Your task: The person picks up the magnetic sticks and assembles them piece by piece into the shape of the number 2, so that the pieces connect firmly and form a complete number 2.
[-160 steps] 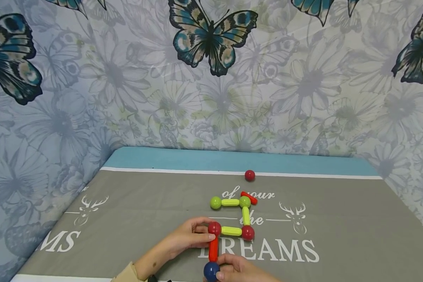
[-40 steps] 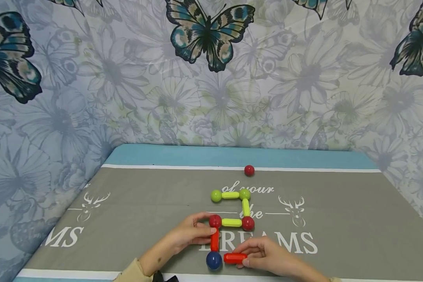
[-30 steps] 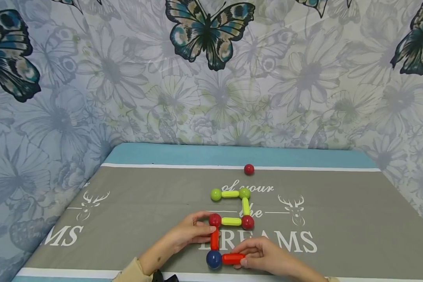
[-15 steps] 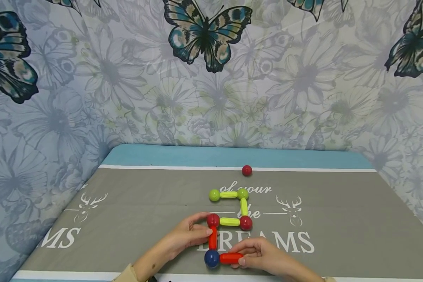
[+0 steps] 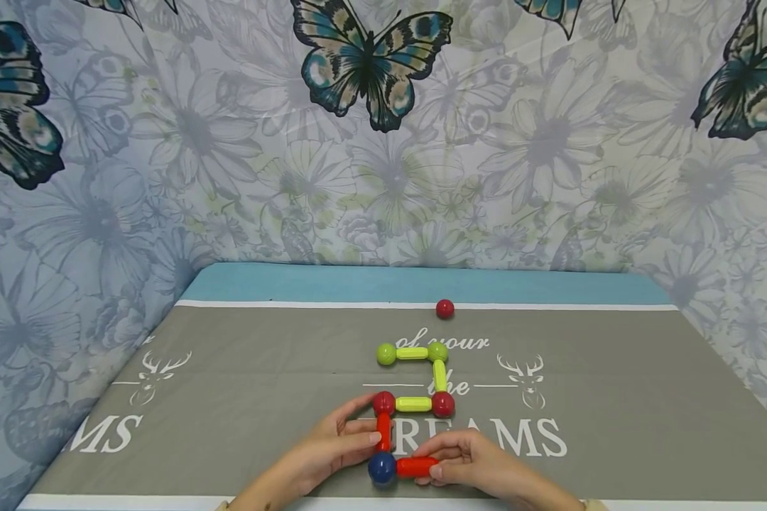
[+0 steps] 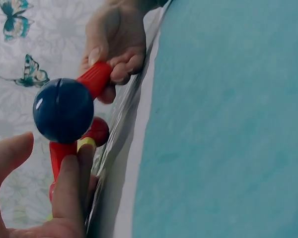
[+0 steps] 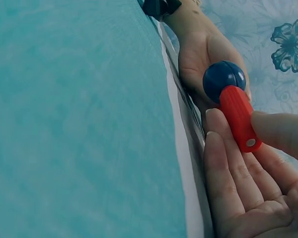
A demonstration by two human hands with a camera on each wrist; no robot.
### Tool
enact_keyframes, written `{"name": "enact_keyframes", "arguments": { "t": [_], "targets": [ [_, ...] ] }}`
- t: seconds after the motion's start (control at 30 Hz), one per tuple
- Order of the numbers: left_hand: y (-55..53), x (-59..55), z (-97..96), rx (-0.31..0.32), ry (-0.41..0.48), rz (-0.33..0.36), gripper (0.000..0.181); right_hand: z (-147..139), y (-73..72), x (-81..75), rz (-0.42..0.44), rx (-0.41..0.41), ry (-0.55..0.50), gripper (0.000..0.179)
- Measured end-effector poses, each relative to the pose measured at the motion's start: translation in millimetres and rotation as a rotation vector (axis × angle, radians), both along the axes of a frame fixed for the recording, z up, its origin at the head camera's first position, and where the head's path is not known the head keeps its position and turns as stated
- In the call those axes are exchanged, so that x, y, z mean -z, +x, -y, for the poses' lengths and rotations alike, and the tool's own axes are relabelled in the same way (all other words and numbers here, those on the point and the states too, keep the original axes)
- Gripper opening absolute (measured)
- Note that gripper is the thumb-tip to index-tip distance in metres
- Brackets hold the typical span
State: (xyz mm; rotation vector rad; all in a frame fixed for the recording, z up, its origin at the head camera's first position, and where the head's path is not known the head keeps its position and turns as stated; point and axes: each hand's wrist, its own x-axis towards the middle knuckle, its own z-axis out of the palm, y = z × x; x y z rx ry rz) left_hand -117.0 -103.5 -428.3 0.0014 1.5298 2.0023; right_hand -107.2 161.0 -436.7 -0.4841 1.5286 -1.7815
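Note:
A magnetic ball-and-stick chain lies on the grey cloth. Its near end has a dark blue ball [image 5: 382,468] joining an upright-running red stick [image 5: 383,431] and a second red stick [image 5: 415,467]. My right hand [image 5: 479,465] pinches that second stick between thumb and fingers, its inner end against the blue ball; a metal tip shows at its free end in the right wrist view. Beside the first red stick is my left hand [image 5: 335,448], its fingers along the stick, the thumb [image 6: 12,153] spread apart from them in the left wrist view.
The chain runs on through a red ball [image 5: 384,403], yellow-green sticks [image 5: 413,404], another red ball [image 5: 443,404] and green balls [image 5: 437,352]. A loose red ball [image 5: 444,309] sits near the table's far edge [image 5: 524,287]. A butterfly-print cloth [image 5: 230,177] hangs behind.
My right hand brought a red stick leftward until it met the blue ball. A loose red stick behind the green ball is gone from there. My left hand has slid nearer the blue ball.

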Motion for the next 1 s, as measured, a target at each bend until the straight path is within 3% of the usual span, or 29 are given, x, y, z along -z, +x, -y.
{"name": "enact_keyframes", "arguments": {
  "t": [0.1, 0.33, 0.67, 0.87, 1.0],
  "targets": [
    [3.6, -0.4, 0.7, 0.024, 0.013, 0.017, 0.082, 0, 0.5, -0.2, -0.006, 0.013, 0.007, 0.028],
    [8.4, -0.6, 3.0, 0.153, 0.072, 0.041, 0.098, 1, 0.7, -0.7, -0.034, 0.030, 0.037, 0.028],
    [13.6, -1.6, -5.0, 0.085, -0.005, -0.010, 0.101, 0, 0.9, -0.7, -0.009, 0.004, 0.021, 0.028],
    [14.9, -1.7, -6.4, 0.079, 0.036, 0.012, 0.098, -1, 0.6, -0.8, 0.029, -0.022, 0.004, 0.032],
    [15.0, -0.6, -6.5, 0.077, 0.045, 0.013, 0.097, -4, -2.4, -2.2, -0.012, -0.050, 0.020, 0.033]
  ]
}}
